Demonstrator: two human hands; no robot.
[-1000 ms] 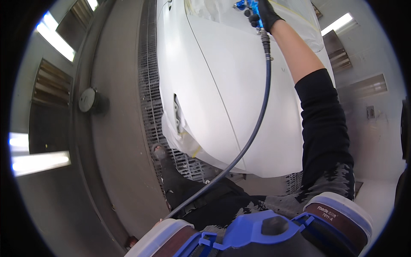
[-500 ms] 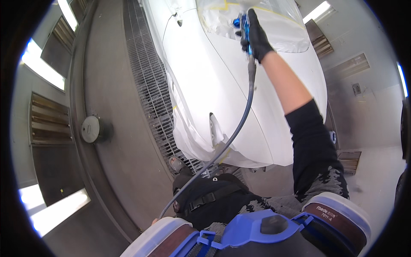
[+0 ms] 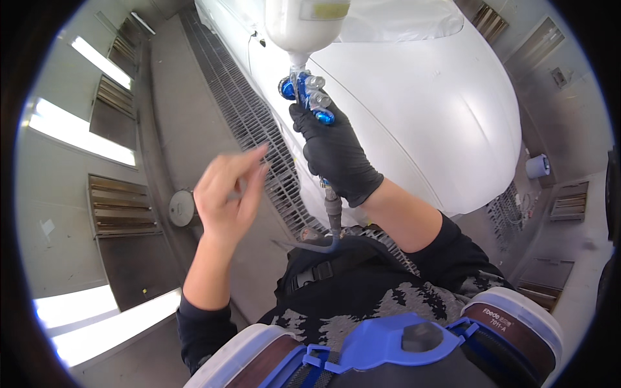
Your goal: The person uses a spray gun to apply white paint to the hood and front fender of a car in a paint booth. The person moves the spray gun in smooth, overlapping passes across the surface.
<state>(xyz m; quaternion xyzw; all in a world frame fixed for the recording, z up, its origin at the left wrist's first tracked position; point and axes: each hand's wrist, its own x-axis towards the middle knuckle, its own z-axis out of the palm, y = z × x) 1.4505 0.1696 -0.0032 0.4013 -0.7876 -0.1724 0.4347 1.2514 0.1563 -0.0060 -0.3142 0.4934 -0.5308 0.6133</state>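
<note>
The spray gun (image 3: 304, 90) is up in front of me, between my body and the car, with its blue-and-silver body roughly upright. My right hand (image 3: 343, 152), in a black glove, is wrapped round its handle; that grip is closed on the gun, though I can't tell whether the trigger is pulled. The pale cup (image 3: 307, 29) sits on top, presumably so whatever is in it feeds down by its own weight. From the handle's foot the hose (image 3: 333, 210) drops, then bends to my left near my waist, which likely leaves my wrist free to turn.

My left hand (image 3: 223, 187), bare and blurred, hangs beside the gun without touching it, fingers loosely curled, a gap between thumb and forefinger and nothing seen in it.

Beyond lies the car's white bonnet (image 3: 433, 116), with plastic sheeting (image 3: 401, 22) over the glass, probably to shield it. A floor grating (image 3: 246, 123) runs alongside; my mask (image 3: 388, 346) fills the bottom edge.
</note>
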